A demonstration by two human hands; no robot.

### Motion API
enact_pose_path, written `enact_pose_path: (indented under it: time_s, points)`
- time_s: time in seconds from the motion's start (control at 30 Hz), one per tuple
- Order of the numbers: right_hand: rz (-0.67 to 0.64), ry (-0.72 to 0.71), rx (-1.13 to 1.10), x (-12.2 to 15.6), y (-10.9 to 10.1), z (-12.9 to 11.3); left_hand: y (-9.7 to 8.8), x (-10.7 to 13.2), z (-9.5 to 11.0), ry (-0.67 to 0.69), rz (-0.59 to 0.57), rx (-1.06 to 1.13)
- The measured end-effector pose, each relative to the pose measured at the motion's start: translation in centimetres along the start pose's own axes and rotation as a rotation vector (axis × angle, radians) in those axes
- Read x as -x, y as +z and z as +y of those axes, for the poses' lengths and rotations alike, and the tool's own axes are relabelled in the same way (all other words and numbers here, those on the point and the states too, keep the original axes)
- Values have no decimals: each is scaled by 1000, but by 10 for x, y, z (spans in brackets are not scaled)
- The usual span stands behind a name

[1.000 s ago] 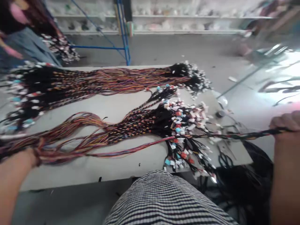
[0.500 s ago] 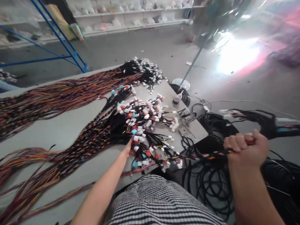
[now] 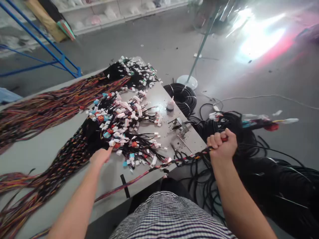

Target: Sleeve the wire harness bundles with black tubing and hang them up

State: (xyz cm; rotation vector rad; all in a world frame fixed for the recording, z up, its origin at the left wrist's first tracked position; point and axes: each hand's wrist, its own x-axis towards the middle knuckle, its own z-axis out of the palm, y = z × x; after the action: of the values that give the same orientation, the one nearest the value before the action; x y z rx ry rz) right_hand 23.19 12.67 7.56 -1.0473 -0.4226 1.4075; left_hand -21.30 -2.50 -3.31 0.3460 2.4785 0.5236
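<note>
Right hand (image 3: 222,145) has its fingers clamped around a braided wire harness (image 3: 189,160), just off the table's lower right edge! Left hand (image 3: 100,157), fingers together, rests on a black harness bundle (image 3: 96,137) beside white connectors (image 3: 122,132) on the grey worktable (image 3: 107,189).

Two hands (image 3: 99,157) (image 3: 222,145), three wire-harness bundles (image 3: 57,103) (image 3: 62,162) (image 3: 189,160), one black cable coil (image 3: 180,98).

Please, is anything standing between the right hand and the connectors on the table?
Nothing visible blocks the way. The wire bundle held in the right hand runs across the table to the connectors. A metal tool lies farther up the table, beside that line, not on it.
</note>
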Motion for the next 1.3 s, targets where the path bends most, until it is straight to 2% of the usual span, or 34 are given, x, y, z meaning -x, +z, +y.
enact_pose_path:
  time_s: [0.07,0.1,0.17,0.2,0.27,0.3,0.33,0.4,0.47,0.57,0.63,0.7,0.8,0.9,0.97,1.03,1.1,1.17,1.23,1.27,1.3]
  points:
    - [-7,6,-30,-16,10,5,5,33,23,203,-45,-256]
    - [-9,8,-41,-23,16,8,16,54,37,363,-126,-262]
    - [-9,13,-57,-37,26,12,52,97,63,690,-428,-91]
    - [-4,9,-63,-45,30,12,72,117,72,762,-619,1]
    - [17,-14,-69,-65,34,9,107,145,84,746,-975,103]
    - [32,-32,-68,-77,34,6,121,152,88,706,-1086,123]
    - [49,-54,-63,-90,34,2,132,155,90,670,-1139,130]
    - [87,-102,-42,-115,32,-5,151,150,98,640,-1100,140]
    - [126,-167,-8,-139,33,-6,171,135,111,645,-944,157]
    - [162,-268,59,-165,40,6,205,109,133,637,-698,143]
    - [168,-316,118,-178,45,20,225,95,142,591,-635,90]
    - [174,-353,190,-189,45,33,239,87,145,480,-665,38]
    - [175,-373,296,-205,38,45,248,82,149,338,-732,93]
    - [232,-322,330,-222,35,49,247,78,159,343,-843,251]
    - [306,-239,361,-234,37,47,245,74,168,376,-984,290]
    - [324,-124,492,-242,36,43,245,71,174,387,-1113,271]
    - [259,-73,755,-237,25,38,246,70,175,369,-1148,255]
    - [153,-168,1091,-214,2,39,249,72,173,345,-1110,262]
    - [39,-310,1413,-172,-30,51,251,76,169,330,-1051,277]
    - [-26,-298,1553,-148,-47,62,251,79,167,324,-1030,280]
    - [-113,-204,1693,-124,-62,74,252,81,166,319,-1013,282]
